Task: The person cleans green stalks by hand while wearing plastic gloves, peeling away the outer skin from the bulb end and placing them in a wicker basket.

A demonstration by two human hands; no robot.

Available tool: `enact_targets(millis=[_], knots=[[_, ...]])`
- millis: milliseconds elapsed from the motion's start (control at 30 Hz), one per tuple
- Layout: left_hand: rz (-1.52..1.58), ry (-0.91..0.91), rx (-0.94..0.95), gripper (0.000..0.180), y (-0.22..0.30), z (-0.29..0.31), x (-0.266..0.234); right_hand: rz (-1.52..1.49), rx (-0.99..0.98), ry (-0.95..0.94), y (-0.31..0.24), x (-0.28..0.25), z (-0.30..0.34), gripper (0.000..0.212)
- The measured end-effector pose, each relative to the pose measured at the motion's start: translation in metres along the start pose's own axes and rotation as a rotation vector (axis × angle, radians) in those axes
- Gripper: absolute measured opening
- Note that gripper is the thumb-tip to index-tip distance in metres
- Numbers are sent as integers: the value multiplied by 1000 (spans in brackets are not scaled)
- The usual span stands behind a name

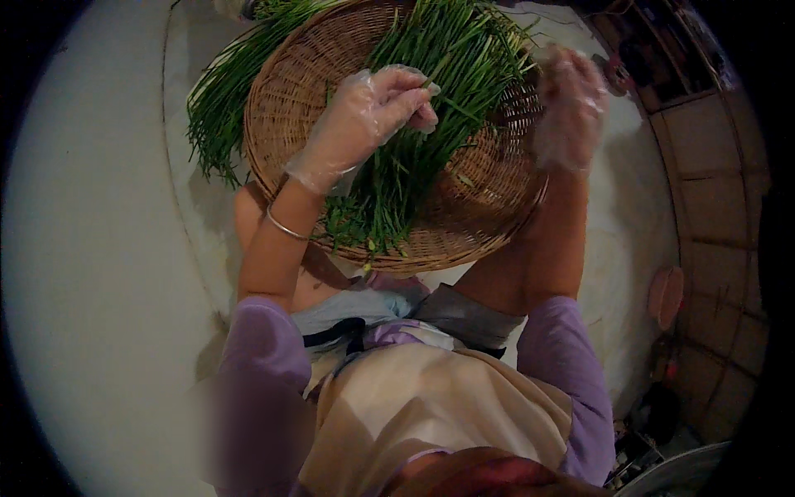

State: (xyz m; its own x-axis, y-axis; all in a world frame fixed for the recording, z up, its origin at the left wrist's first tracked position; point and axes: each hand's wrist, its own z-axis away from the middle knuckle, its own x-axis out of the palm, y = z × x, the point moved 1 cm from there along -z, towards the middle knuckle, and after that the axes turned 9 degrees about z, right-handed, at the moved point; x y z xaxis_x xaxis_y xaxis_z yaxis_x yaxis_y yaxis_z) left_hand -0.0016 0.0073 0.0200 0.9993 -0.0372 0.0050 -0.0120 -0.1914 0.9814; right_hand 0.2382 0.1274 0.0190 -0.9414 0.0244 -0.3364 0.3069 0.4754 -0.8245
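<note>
A round brown wicker basket (286, 91) rests across my knees. Long green garlic chives (447, 74) lie in it in a loose heap, their pale ends at the upper right. Above the heap my left hand (377, 116), in a clear plastic glove, is closed, thumb and fingers pinching a thin green chive. My right hand (571, 108), gloved the same way, is raised over the basket's right rim, beside the pale chive ends. Motion smears its fingers, so I cannot make out whether it holds anything.
A second bunch of garlic chives (236, 99) lies on the pale floor (99, 273) left of the basket. On the right are a pink oval object (665, 296) near the tiled wall (716, 215) and part of a round metallic rim (683, 472).
</note>
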Motion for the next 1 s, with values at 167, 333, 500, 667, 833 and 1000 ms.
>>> enact_targets(millis=[167, 333, 500, 667, 833, 1000], knots=[[176, 13, 6, 26, -12, -4, 1, 1189, -34, 323, 26, -49, -24, 31], [164, -4, -3, 28, -6, -2, 1, 589, 21, 87, 3, -23, -8, 36], [142, -11, -20, 30, -5, 2, 5, -267, 299, -470, -59, 39, 32, 32], [160, -102, -6, 29, -3, 3, 8, -502, 281, -549, -52, 52, 34, 21], [169, -59, -30, 27, 2, 6, 11, -465, 265, -547, -56, 48, 35, 16], [15, -100, 19, 25, 1, 5, 8, -430, 257, -524, -59, 48, 37, 16]])
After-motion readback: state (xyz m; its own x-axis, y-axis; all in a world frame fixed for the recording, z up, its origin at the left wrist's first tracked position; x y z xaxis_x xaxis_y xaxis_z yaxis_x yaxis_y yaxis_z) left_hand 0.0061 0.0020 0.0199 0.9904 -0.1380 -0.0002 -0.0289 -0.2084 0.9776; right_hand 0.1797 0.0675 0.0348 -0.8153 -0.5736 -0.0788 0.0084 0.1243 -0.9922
